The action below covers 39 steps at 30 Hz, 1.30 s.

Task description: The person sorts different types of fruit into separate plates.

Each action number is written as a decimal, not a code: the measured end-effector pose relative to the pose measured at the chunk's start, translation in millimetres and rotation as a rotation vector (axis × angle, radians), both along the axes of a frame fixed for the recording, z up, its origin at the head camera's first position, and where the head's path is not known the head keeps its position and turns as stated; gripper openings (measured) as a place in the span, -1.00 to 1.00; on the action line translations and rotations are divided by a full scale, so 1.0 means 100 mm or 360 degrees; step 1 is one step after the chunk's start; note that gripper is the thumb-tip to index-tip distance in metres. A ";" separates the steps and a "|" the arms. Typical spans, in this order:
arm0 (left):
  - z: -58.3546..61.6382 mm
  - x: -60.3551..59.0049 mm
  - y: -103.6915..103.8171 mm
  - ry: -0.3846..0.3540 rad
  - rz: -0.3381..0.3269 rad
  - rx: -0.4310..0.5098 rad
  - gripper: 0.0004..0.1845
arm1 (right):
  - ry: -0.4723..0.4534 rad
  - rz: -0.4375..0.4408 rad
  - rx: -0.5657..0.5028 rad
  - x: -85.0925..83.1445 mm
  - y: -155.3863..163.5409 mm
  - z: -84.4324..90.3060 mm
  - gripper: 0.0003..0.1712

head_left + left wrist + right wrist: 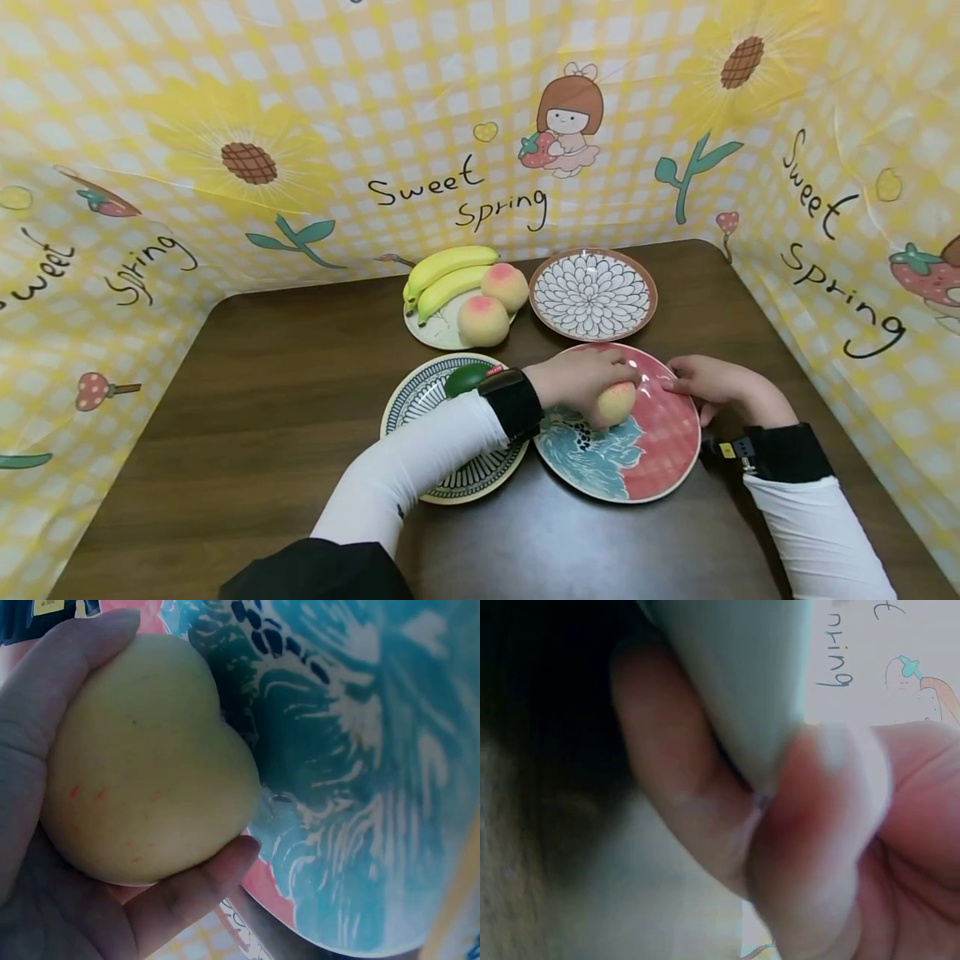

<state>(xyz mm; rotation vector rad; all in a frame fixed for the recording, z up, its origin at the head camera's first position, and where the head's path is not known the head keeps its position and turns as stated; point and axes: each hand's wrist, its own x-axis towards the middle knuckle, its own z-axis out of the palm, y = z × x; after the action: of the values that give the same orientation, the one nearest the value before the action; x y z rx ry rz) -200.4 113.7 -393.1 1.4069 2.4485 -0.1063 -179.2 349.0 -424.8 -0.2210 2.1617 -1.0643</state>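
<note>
My left hand [581,382] grips a peach [617,403] over the red and blue flower plate [671,442]. In the left wrist view the thumb and fingers curl round the peach [150,757], with the plate's blue flower [330,765] close beside it. At the right side of that plate, my right hand [720,387] holds the rim. The right wrist view shows its thumb and a finger pinching the pale plate edge [742,675] from both sides.
Beneath my left forearm lies a striped plate [401,408] bearing a green avocado-like fruit [465,379]. Behind it, a small plate [431,333] carries bananas [453,275] and two peaches [483,321]. A brown-rimmed petal-pattern plate [592,296] stands at the back. Patterned cloth [420,108] surrounds the table [247,450].
</note>
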 end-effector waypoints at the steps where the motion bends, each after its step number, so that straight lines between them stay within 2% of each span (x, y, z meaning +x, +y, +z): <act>1: 0.00 0.00 -0.01 -0.0006 0.0001 -0.0005 -0.16 | -0.0001 0.0005 -0.0005 0.00 -0.01 -0.01 -0.65; 9: 0.00 0.07 0.01 0.0004 -0.0017 -0.0032 -0.19 | -0.0104 0.0046 0.0028 0.06 0.03 0.01 -0.61; 22: 0.01 0.10 0.00 -0.0002 0.0018 -0.0017 -0.19 | -0.0066 0.0036 0.0102 0.06 -0.04 0.01 -0.66; 32: 0.01 0.10 -0.06 -0.0035 0.0066 0.0018 0.04 | -0.0078 0.0040 0.0086 0.04 -0.05 0.05 -0.63; 39: 0.01 0.12 -0.07 -0.0061 0.0072 0.0028 0.07 | -0.0079 0.0022 0.0108 0.05 -0.02 0.08 -0.64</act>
<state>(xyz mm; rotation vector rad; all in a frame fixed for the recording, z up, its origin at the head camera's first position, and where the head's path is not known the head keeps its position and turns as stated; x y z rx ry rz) -188.7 106.8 -392.2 1.3469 2.4540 -0.0471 -173.8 346.6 -417.0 -0.1757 2.1445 -0.9774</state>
